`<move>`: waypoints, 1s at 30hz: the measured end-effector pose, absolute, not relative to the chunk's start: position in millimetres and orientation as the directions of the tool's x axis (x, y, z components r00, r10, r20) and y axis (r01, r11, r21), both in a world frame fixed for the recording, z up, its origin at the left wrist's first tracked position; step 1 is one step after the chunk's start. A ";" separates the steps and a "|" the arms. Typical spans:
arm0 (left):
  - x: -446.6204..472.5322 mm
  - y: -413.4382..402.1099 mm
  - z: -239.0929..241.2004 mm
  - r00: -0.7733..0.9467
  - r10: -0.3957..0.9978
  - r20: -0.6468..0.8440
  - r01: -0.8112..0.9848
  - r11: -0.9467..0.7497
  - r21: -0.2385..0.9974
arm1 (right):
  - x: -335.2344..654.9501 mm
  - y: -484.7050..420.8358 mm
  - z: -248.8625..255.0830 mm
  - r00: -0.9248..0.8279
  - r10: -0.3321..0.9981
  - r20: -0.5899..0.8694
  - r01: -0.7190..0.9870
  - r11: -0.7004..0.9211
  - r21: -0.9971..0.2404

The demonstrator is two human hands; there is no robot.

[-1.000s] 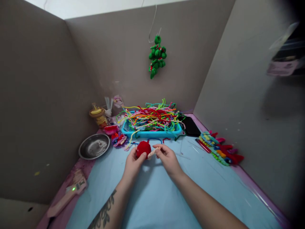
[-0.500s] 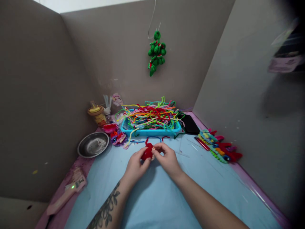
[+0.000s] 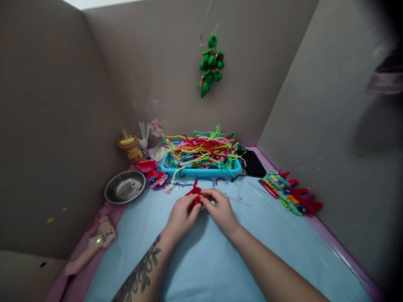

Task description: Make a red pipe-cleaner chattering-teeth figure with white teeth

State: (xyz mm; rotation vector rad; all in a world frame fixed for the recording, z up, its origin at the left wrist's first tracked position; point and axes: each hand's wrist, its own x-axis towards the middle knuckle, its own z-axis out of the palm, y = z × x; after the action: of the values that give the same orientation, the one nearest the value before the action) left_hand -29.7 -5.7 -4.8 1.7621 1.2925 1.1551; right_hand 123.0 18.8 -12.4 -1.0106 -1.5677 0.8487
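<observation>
A small red fuzzy craft piece (image 3: 195, 199) is held over the middle of the blue cloth (image 3: 198, 264). My left hand (image 3: 182, 212) is closed around its left side, thumb in front. From the right, my right hand (image 3: 218, 209) pinches at its edge with thumb and forefinger. The fingers cover much of the piece, so its full shape is hidden. Just beyond the hands lie short blue and red pipe cleaners (image 3: 206, 182). A blue tray (image 3: 201, 172) heaped with many-coloured pipe cleaners (image 3: 204, 149) stands behind them.
To the left are a metal bowl (image 3: 125, 188) with small white bits, a pink glue gun (image 3: 91, 251) with a green light, and a colourful fuzzy figure (image 3: 156, 178). On the right lie a black phone (image 3: 253, 163) and more fuzzy figures (image 3: 292, 193). A green ornament (image 3: 211, 67) hangs at the back.
The red piece has turned in my hands and its pale edge shows less. My right fingers have closed in over it. The view has shifted slightly.
</observation>
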 end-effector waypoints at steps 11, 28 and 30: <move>-30.5 -5.2 -4.9 0.108 0.943 0.314 0.390 -0.331 0.860 | 123.6 21.1 -18.5 -0.071 0.942 0.328 0.193 0.336 -0.922; -31.5 -5.6 -3.4 0.176 0.922 0.344 0.449 -0.386 0.806 | 120.2 22.3 -25.1 -0.068 0.955 0.289 0.168 0.296 -0.940; -32.0 -5.1 -3.7 0.199 0.913 0.355 0.485 -0.407 0.774 | 122.7 23.1 -24.4 -0.099 0.934 0.342 0.210 0.356 -0.911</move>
State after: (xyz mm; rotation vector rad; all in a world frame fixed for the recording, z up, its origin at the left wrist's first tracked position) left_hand -32.0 -5.1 -3.7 1.9771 1.2980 1.1209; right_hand 122.7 23.1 -24.4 -1.0629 -1.5658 0.8623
